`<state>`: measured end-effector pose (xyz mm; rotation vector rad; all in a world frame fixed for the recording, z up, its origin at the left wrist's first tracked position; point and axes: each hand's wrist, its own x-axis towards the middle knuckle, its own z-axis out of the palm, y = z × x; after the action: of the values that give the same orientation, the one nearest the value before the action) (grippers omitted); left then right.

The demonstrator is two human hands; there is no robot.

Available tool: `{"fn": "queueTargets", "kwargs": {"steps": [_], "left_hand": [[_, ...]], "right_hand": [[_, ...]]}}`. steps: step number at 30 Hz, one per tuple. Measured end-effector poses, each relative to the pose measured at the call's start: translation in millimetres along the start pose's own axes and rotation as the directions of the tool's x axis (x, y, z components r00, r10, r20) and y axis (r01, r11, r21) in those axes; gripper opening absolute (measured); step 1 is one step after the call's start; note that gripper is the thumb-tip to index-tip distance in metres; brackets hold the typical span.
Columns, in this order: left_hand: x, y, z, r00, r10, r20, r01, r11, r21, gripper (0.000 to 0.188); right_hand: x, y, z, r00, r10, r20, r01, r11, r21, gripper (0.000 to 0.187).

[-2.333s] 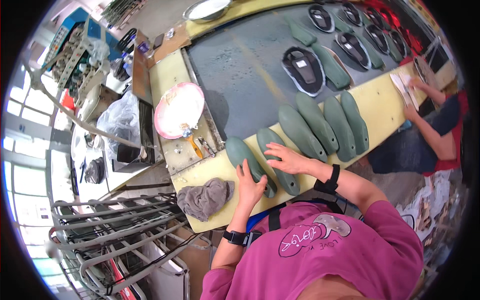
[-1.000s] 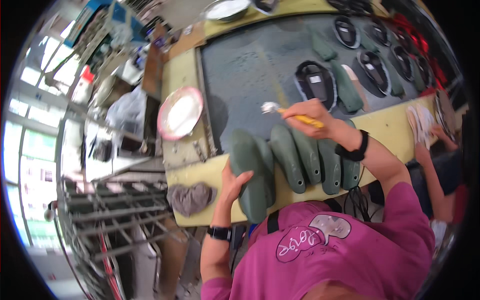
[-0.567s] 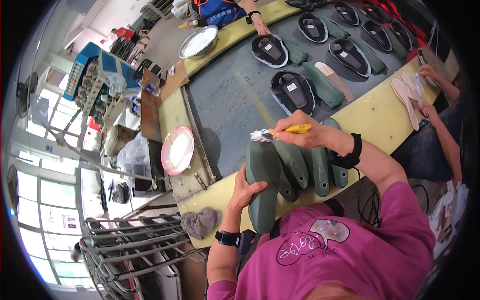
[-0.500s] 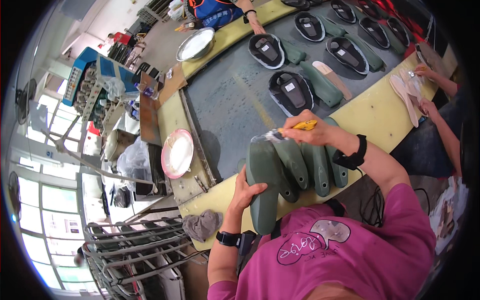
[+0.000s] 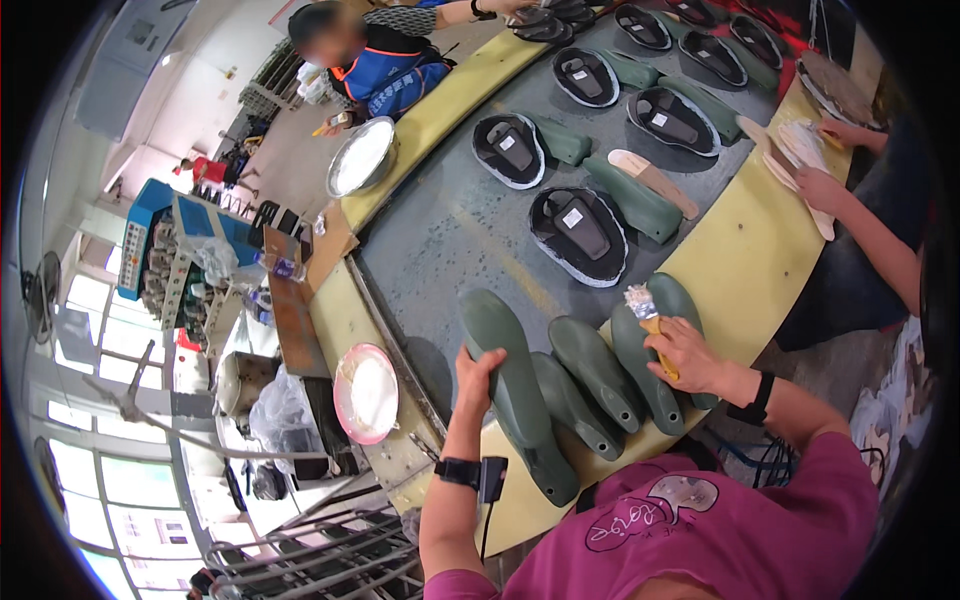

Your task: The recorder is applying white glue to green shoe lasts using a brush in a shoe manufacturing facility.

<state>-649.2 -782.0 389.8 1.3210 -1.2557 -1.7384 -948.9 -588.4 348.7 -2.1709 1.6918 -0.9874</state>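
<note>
My left hand [image 5: 478, 378] grips the side of a dark green shoe last [image 5: 508, 375], its thumb over the top edge. That last slants with its narrow, holed end toward me. In my right hand [image 5: 690, 352] is a paintbrush [image 5: 660, 338] with a yellow handle; its whitish bristles point away from me, over another green last [image 5: 640, 350]. Several more lasts, such as this one [image 5: 590, 362], lie side by side between my hands. Under them runs the yellow edge of the worktable [image 5: 735, 250].
Dark shoe uppers [image 5: 578, 235] and green lasts stand in rows on the grey surface. A pink-rimmed bowl of white paste [image 5: 345, 410] sits at left, a metal bowl [image 5: 335, 180] farther off. One person works across the table; another's hands [image 5: 825, 188] hold insoles at right.
The brush has come off the toe of the held last and moved right. My left hand has turned that last and tilted it away. The person across has reached farther right.
</note>
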Motion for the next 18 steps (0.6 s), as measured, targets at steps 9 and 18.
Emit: {"fn": "queueTargets", "kwargs": {"steps": [9,18], "left_hand": [[158,0,-17,0.975,0.114,-0.191,-0.108,0.993,0.041,0.049],[263,-102,-16,0.886,0.351,-0.304,-0.043,0.714,0.699,0.091]], "right_hand": [[-3,6,11,0.988,0.129,-0.081,-0.132,0.991,-0.028,0.029],[-4,14,26,0.979,0.204,0.000,-0.204,0.978,0.048,0.036]]}}
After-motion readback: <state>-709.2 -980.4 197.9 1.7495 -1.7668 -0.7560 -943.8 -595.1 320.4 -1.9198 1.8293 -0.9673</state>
